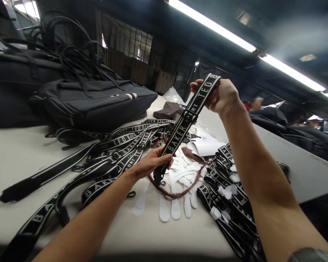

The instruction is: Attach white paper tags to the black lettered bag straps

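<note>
Looking into a wide, dim room with a dark ceiling, lit from twelve to three o'clock by a slanting row of tube lights [211, 25]. Seeing a barred window [139, 42] at eleven o'clock and, toward three o'clock, too blurred to be sure, perhaps a person in red [250, 106].

Standing over a broad, smooth, off-white table [169, 234]. Crowded at ten o'clock with black bags [106, 105]. Strewn at nine o'clock with a tangle of loose straps [131, 143] and at four o'clock with a strap bundle [242, 198], dotted with paper scraps [215, 213].

Holding up a strap [178, 137] with both hands, aslant above the middle of the table, upper end toward two o'clock, lower end toward six. Woven in black, edged with pale lines, lettered in white with TED, SPORT and BAKER.

Curling the right hand [222, 96] closed on the upper end, fingers behind it. Pinching the lower part in the left hand [155, 159], thumb on top.

Strewn beneath, at five to six o'clock, with white strips [175, 209] and a dark red cord [177, 195]. Crossed midway, on the strap, by a small black buckle [190, 116]; finished just below the left hand with a black clip [157, 177].
</note>
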The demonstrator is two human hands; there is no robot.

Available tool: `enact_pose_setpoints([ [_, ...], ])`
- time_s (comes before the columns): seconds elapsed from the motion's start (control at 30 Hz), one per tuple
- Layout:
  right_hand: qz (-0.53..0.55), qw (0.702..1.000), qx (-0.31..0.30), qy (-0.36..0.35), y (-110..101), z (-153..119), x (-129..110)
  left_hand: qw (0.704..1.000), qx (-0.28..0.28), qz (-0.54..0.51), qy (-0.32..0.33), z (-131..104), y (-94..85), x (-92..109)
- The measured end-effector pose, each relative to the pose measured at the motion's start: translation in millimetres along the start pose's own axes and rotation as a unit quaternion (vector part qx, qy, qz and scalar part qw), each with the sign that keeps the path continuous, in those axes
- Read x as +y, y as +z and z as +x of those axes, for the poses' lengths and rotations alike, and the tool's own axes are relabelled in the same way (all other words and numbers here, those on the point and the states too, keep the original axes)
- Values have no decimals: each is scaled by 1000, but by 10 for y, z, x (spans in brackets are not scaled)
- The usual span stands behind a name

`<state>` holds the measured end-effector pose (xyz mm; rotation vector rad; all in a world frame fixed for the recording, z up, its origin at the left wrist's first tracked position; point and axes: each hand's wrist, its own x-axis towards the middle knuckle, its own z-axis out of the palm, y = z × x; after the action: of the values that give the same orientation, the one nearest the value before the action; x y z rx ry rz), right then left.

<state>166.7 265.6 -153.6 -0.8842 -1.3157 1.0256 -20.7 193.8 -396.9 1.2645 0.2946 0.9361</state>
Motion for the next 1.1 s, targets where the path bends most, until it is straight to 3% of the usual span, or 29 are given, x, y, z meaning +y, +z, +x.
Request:
enact_pose_setpoints([
  [0.17,132,990,17,48,-67,43,116,1000,10,7,21,-18,11,39],
  [0.3,211,973,75,62,-203,87,404,998,32,6,53,-74,-20,209],
  [0.4,149,973,132,115,-282,34,764,995,29,-4,100,-114,-32,339],
  [0.5,56,973,146,169,-279,-154,1215,988,47,-18,143,-141,-27,425],
  [0.63,-26,975,85,202,-159,-543,1765,982,82,-37,168,-145,-41,452],
  [0.73,-87,972,-4,220,-21,-798,1984,983,92,-13,158,-125,-76,428],
  [0.83,-124,974,-46,185,107,-930,1989,986,89,51,128,-99,-99,393],
  [1.0,-137,971,-193,-29,232,-979,1792,990,63,89,86,-95,-107,358],
  [1.1,-106,974,-193,-62,311,-1028,1783,992,46,64,98,-127,-128,370],
])
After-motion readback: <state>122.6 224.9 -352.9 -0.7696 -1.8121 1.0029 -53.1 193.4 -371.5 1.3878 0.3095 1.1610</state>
